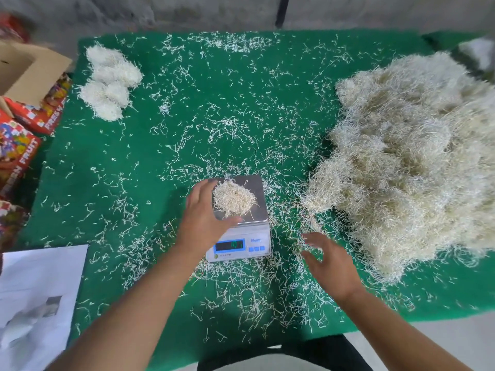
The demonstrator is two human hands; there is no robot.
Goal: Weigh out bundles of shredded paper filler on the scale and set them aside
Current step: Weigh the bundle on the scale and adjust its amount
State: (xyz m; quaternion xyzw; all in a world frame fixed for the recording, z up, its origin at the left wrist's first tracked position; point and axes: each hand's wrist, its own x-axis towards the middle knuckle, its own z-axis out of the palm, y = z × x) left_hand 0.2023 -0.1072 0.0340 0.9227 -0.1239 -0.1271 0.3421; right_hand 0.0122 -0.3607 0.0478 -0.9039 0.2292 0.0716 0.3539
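A small bundle of shredded paper (233, 199) lies on the steel pan of a white digital scale (257, 234) near the table's front middle. My left hand (205, 214) cups the bundle's left side, fingers and thumb curved around it. Right of the scale, my right hand (330, 265) hovers open over loose shreds, fingers spread and blurred. A big heap of shredded paper (417, 162) fills the table's right side. Several weighed bundles (109, 81) sit at the far left corner.
The green table cover (128, 162) is strewn with loose shreds. Printed cartons and an open cardboard box (24, 73) stand off the left edge. A white sheet of paper (37, 295) lies at the front left corner.
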